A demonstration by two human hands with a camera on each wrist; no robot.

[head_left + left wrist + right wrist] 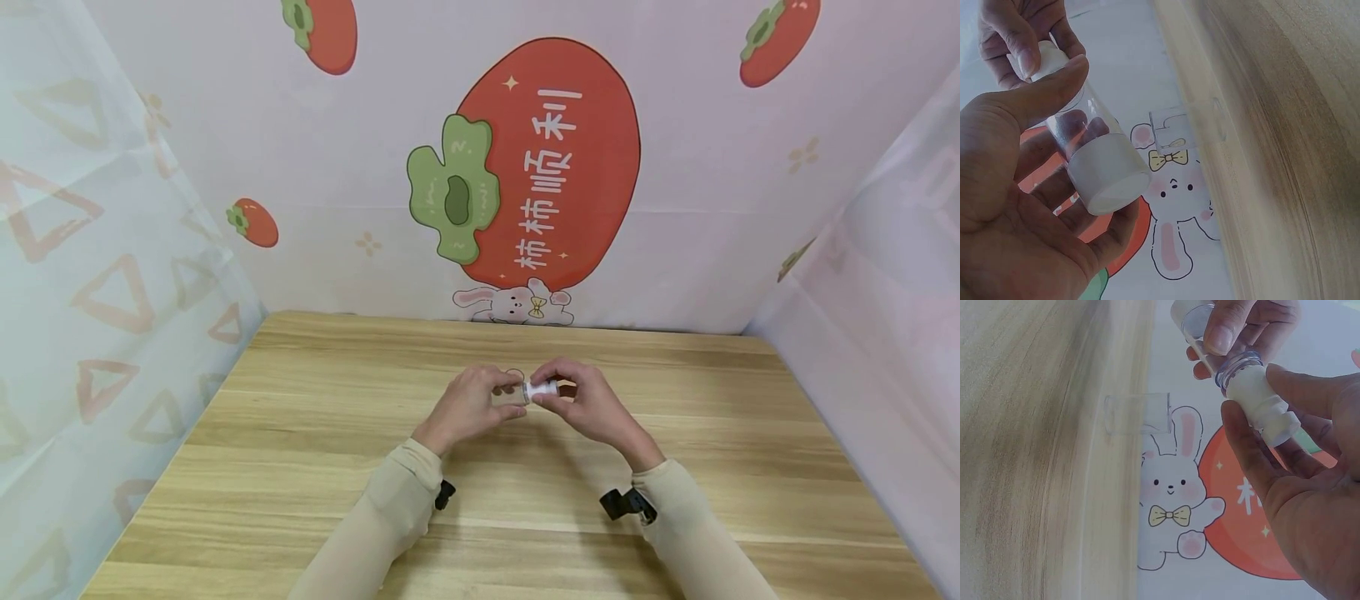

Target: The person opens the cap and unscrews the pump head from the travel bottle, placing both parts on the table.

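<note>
Above the table, my left hand (pixel 468 404) grips a small clear bottle (pixel 1085 122) round its body, thumb on one side and fingers under it. The bottle has a white base (pixel 1109 175) and lies roughly sideways, its neck toward my right hand (pixel 592 408). My right thumb and fingers pinch the white pump top (pixel 1260 400) at the neck. A threaded clear rim (pixel 1239 365) shows right beside the white part. Beyond the hands, a clear cylindrical cap (pixel 1138 414) stands on the table.
The wooden table (pixel 315 433) ends at the back against a fabric backdrop (pixel 697 267) printed with persimmons and a rabbit. Fabric side walls (pixel 97 333) rise at left and right. Dark wrist mounts (pixel 628 505) sit at both sleeve cuffs.
</note>
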